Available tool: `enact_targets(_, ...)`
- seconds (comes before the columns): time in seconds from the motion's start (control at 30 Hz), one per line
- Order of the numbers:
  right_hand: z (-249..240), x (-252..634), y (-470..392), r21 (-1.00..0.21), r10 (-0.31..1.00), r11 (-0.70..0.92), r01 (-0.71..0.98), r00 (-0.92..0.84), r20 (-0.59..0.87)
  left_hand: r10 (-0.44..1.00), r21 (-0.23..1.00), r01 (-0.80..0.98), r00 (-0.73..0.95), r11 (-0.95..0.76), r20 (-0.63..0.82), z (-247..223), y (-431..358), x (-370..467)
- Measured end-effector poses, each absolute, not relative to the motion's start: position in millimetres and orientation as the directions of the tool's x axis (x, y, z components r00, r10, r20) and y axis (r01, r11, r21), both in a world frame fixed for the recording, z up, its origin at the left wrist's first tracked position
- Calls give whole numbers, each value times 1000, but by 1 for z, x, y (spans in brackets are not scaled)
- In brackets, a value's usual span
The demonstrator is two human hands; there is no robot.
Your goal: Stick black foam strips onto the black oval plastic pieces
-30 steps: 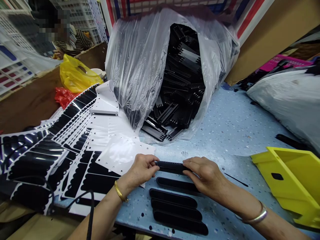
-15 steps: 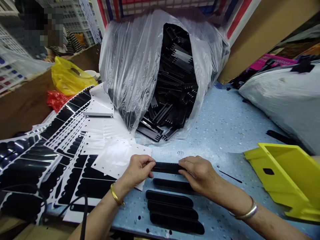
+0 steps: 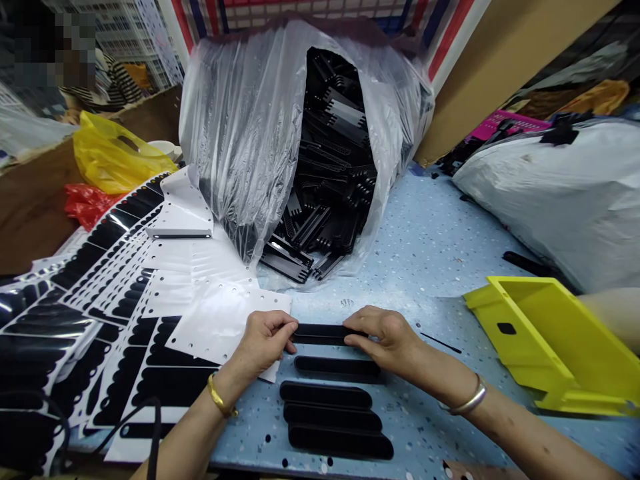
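A black strip [image 3: 320,333] lies level just above or on the blue speckled tabletop, held at both ends. My left hand [image 3: 267,340] pinches its left end between thumb and fingers. My right hand [image 3: 383,333] closes over its right end, thumb along the near edge and fingers along the far one. Just nearer to me lies a round-ended black strip [image 3: 335,367], its right end partly under my right hand. Several more black strips [image 3: 333,419] lie close together near the table's front edge.
White sheets [image 3: 207,320] and sheets of black stickers [image 3: 173,383] cover the left side. A clear plastic bag [image 3: 240,127] of black toothed pieces [image 3: 335,180] stands behind. At right are a yellow bin [image 3: 520,333], a thin black stick [image 3: 440,343] and a white sack [image 3: 530,180].
The whole view has shifted, so things appear further left. Both hands still hold the black strip, whose upper face now looks smoother. A blurred, arm-like shape has appeared behind the yellow bin.
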State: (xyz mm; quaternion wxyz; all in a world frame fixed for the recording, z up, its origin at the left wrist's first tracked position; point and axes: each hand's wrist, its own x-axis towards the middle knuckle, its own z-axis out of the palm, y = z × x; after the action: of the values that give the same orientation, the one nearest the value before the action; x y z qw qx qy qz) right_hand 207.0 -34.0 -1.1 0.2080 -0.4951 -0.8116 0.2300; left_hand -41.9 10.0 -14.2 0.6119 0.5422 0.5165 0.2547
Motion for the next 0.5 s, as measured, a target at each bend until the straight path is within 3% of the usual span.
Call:
enact_targets(0.17, -2, 209, -36, -636, 907, 381, 671, -403, 120, 875, 927, 246, 330, 283, -354, -15, 11, -42)
enact_targets(0.5, -3, 209, -43, -626, 890, 437, 645, -411, 198, 883, 937, 243, 341, 250, -324, -17, 10, -44)
